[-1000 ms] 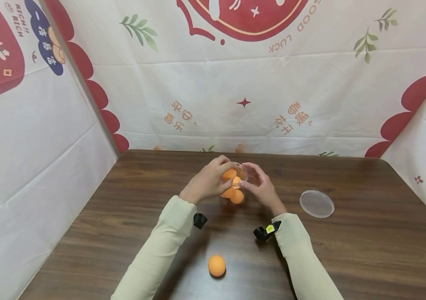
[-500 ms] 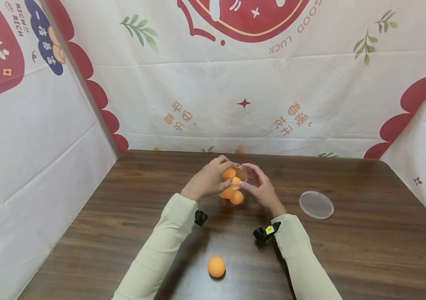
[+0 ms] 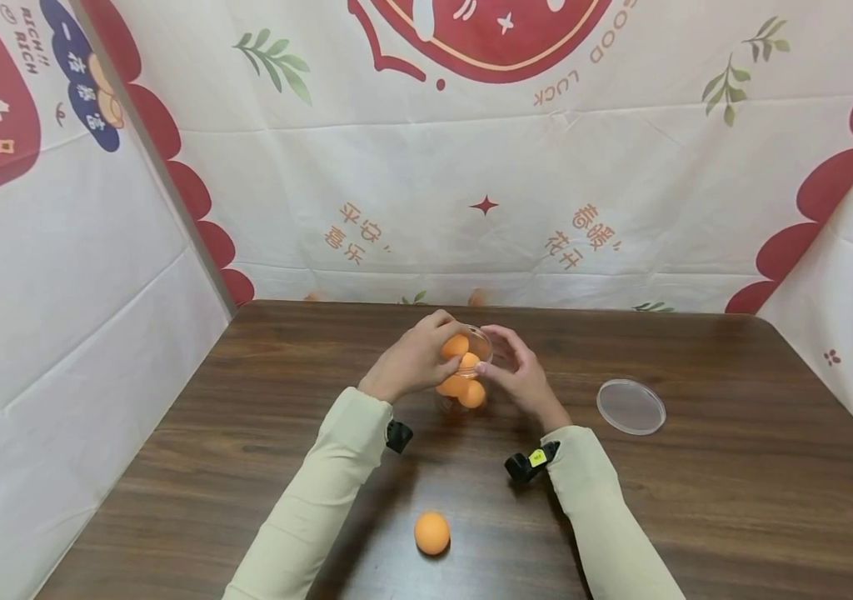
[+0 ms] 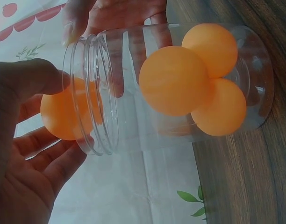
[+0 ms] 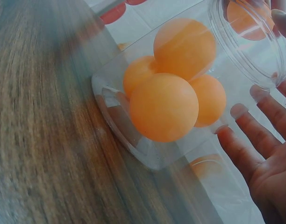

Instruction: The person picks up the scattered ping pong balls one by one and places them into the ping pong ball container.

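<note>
A clear plastic jar [image 4: 129, 135] stands upright on the table with its threaded mouth uncovered. Several orange ping-pong balls [image 5: 164, 107] lie together at its bottom. My left hand [image 3: 415, 360] is over the mouth, pinching another orange ping-pong ball [image 4: 59, 114] between thumb and fingers, partly inside the rim. On the other side, my right hand [image 3: 522, 379] holds the jar near its neck, thumb at the rim and fingers spread along the wall. One more loose ping-pong ball [image 3: 432, 533] rests on the table in front, between the forearms.
A clear round lid [image 3: 631, 407] lies flat on the brown wooden table [image 3: 734, 467], right of the right hand. Printed white cloth [image 3: 411, 183] hangs behind the table's far edge and along both sides. Each wrist carries a small black camera [image 3: 522, 468].
</note>
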`<state>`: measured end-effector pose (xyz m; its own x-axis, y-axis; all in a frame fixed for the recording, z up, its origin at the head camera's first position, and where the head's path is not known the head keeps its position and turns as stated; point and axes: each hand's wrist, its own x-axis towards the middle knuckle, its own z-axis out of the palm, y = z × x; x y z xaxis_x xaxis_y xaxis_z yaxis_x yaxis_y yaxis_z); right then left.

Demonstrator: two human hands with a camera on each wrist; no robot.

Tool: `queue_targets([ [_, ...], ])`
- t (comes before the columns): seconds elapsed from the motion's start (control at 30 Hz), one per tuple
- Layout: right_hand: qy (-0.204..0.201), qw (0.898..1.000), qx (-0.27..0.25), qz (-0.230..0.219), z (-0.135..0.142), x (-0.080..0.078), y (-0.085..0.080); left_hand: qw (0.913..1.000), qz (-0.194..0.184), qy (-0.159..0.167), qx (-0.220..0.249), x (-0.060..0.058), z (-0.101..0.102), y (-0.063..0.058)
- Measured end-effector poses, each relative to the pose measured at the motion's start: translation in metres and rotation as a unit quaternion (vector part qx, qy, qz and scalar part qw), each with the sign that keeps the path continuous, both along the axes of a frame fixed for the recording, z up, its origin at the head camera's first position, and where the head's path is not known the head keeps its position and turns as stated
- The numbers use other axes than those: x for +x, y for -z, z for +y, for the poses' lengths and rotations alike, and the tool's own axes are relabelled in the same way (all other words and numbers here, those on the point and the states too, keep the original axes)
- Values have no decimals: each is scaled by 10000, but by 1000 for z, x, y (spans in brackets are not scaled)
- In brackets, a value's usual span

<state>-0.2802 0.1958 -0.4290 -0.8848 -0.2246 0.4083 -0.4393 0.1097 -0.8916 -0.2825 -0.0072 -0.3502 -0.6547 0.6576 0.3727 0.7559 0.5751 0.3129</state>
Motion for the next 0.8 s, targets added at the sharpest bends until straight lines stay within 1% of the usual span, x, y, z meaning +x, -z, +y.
queue_targets([
  [0.23,18,9999,14,105,0,0,1,10000,-48,-11,17,1,0,-1],
  [0.53,-48,10000,-66,40,-1,1,1,10000,40,-22,61,0,-1,0],
  [0.7,-27,10000,-80,50,-1,1,0,9999,138,43,75,-1,0,1],
  [0.8,-20,10000,-79,9,0,1,0,9999,102,24,27,-1,0,0],
])
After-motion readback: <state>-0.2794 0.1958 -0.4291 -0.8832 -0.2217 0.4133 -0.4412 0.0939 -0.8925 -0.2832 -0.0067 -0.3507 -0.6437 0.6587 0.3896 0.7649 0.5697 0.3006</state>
